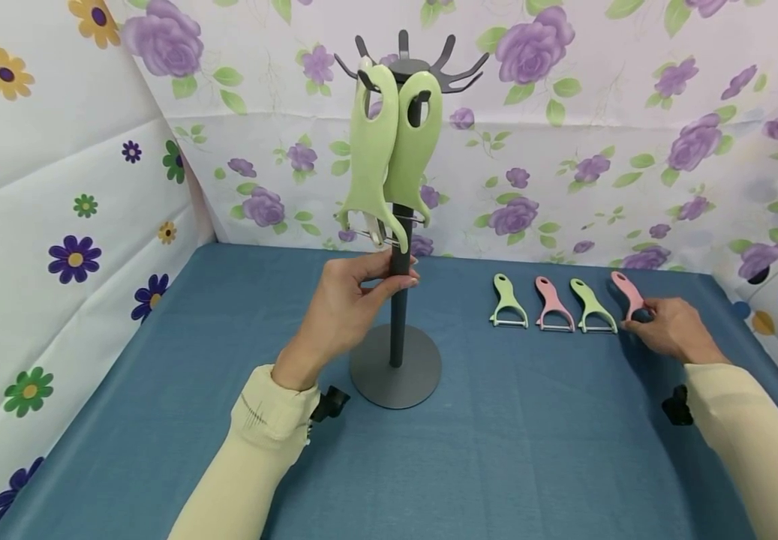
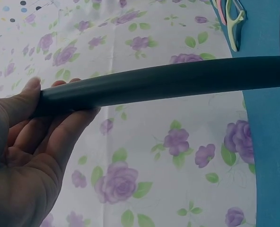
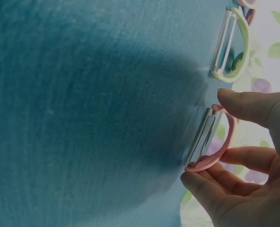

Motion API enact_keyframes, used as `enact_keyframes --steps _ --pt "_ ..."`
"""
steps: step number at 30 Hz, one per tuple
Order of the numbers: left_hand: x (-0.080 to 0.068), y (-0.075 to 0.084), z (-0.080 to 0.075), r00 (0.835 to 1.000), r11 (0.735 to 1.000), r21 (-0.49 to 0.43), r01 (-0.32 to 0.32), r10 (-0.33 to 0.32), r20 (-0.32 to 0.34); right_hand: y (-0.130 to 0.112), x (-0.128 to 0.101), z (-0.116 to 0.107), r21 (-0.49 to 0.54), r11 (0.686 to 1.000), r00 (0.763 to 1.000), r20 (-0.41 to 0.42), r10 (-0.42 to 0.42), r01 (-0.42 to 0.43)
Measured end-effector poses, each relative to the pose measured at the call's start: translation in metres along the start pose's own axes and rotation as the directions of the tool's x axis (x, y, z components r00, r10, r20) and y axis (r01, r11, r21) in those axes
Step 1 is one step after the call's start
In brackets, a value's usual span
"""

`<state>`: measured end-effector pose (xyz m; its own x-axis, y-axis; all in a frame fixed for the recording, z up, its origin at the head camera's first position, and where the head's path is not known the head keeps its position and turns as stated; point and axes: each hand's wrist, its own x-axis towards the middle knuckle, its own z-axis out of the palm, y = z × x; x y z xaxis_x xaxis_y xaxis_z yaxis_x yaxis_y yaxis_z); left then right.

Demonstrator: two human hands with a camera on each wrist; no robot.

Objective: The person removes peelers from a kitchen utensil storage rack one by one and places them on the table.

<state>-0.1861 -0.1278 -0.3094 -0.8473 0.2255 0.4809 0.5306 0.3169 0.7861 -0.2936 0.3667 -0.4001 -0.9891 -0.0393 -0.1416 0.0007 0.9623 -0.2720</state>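
Observation:
My left hand (image 1: 344, 300) grips the dark upright pole (image 1: 398, 311) of a hook stand, thumb and fingers on either side of it. Green peelers (image 1: 373, 150) hang from hooks on the stand's left and front, just above that hand. At the right end of a row on the table, my right hand (image 1: 675, 328) holds a pink peeler (image 3: 227, 137) around its blade end, thumb at one side and fingers at the other. Beside it lies a green peeler (image 1: 593, 307), then a pink peeler (image 1: 552, 304) and another green peeler (image 1: 509, 301).
The stand's round base (image 1: 395, 382) sits on the blue tablecloth (image 1: 530, 450). Several bare hooks (image 1: 459, 71) spread from its top on the right and back. A flowered cloth backdrop (image 1: 564, 187) rises behind the table, and another patterned cloth (image 1: 78, 195) stands along the left.

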Motion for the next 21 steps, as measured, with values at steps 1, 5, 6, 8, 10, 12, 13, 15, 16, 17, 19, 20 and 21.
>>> enact_keyframes --steps 1,5,6,8,10,12,13,15,16,17,19,20,21 --pt "0.0000 0.0000 -0.0003 1.000 1.000 -0.004 0.003 -0.003 0.001 0.0002 -0.0001 0.0000 0.000 1.000 1.000 0.003 0.000 0.000" --pt "0.0004 -0.0009 -0.0009 1.000 1.000 -0.014 0.011 -0.011 0.003 0.0009 -0.0004 -0.0009 -0.001 1.000 1.000 0.018 -0.005 0.005" --pt "0.0006 -0.0009 -0.0010 1.000 1.000 -0.017 0.012 -0.012 0.003 0.0011 -0.0004 -0.0011 -0.001 1.000 1.000 0.021 -0.004 0.004" --pt "0.0008 -0.0015 -0.0011 1.000 1.000 -0.015 0.011 -0.011 0.001 0.0013 -0.0001 -0.0009 -0.003 1.000 1.000 0.025 0.000 0.000" --pt "0.0008 -0.0020 -0.0012 1.000 1.000 -0.016 0.012 -0.012 0.000 0.0013 0.0003 -0.0003 -0.003 1.000 1.000 0.025 0.005 -0.005" --pt "0.0009 -0.0026 -0.0010 1.000 1.000 -0.021 0.013 -0.013 -0.002 0.0013 0.0008 0.0007 -0.004 1.000 1.000 0.020 0.007 -0.006" --pt "0.0007 -0.0025 -0.0010 1.000 1.000 -0.024 0.012 -0.012 -0.003 0.0012 0.0010 0.0011 -0.003 1.000 1.000 0.018 0.008 -0.008" --pt "0.0005 -0.0023 -0.0009 1.000 0.999 -0.032 0.015 -0.015 -0.008 0.0011 0.0014 0.0019 -0.001 1.000 1.000 0.014 0.008 -0.008" --pt "0.0004 -0.0023 -0.0008 1.000 0.999 -0.036 0.017 -0.017 -0.011 0.0010 0.0015 0.0021 -0.001 1.000 1.000 0.013 0.008 -0.008" --pt "0.0003 -0.0019 -0.0007 1.000 0.999 -0.037 0.017 -0.018 -0.014 0.0008 0.0016 0.0021 -0.001 1.000 1.000 0.014 0.008 -0.008" --pt "0.0001 -0.0012 -0.0007 1.000 0.999 -0.039 0.019 -0.020 -0.019 0.0005 0.0016 0.0020 0.000 1.000 1.000 0.019 0.012 -0.012" --pt "0.0003 -0.0012 -0.0006 1.000 0.999 -0.039 0.021 -0.022 -0.020 0.0003 0.0017 0.0017 0.001 1.000 1.000 0.023 0.014 -0.014" --pt "0.0004 -0.0011 -0.0005 1.000 0.999 -0.040 0.021 -0.022 -0.022 0.0003 0.0019 0.0015 -0.001 1.000 1.000 0.027 0.016 -0.016"
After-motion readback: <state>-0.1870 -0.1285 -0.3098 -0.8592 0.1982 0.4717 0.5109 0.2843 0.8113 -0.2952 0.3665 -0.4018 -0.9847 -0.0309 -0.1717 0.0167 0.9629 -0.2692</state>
